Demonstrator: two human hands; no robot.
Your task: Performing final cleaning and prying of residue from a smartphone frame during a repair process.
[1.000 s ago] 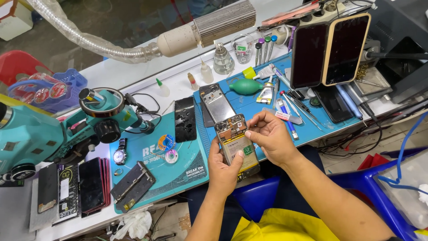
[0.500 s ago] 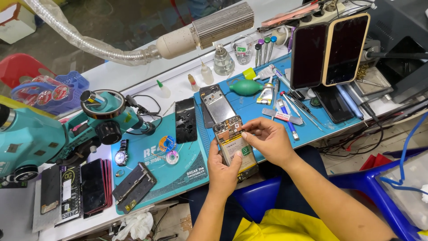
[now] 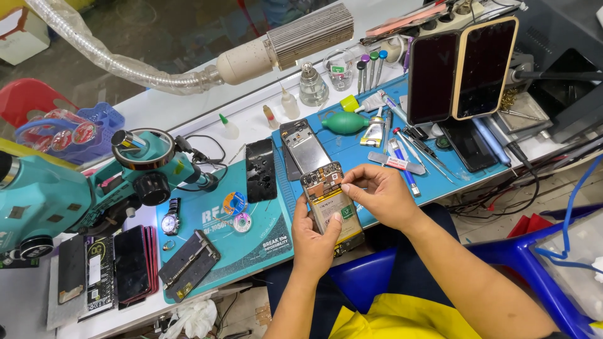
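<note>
Yellow cloth: a sleeve or lap (image 3: 389, 317) at the bottom edge, nearest the camera, below the opened phone.
Left hand: the left hand (image 3: 317, 242) is wrapped round the lower part of the opened phone, thumb on its face.
Opened phone: the opened phone (image 3: 330, 204), back cover off, tilts up between both hands, over the near edge of the blue mat.
Right hand: the right hand (image 3: 380, 191) is pinched narrow at the opened phone's upper right edge; what the fingertips hold cannot be told.
Blue mat: the blue mat (image 3: 370, 157) lies just beyond the opened phone.
Bare frame: a second phone frame (image 3: 306, 145) rests just past the opened phone.
Far right: two dark screens (image 3: 461, 69) stand propped beyond the opened phone.
</note>
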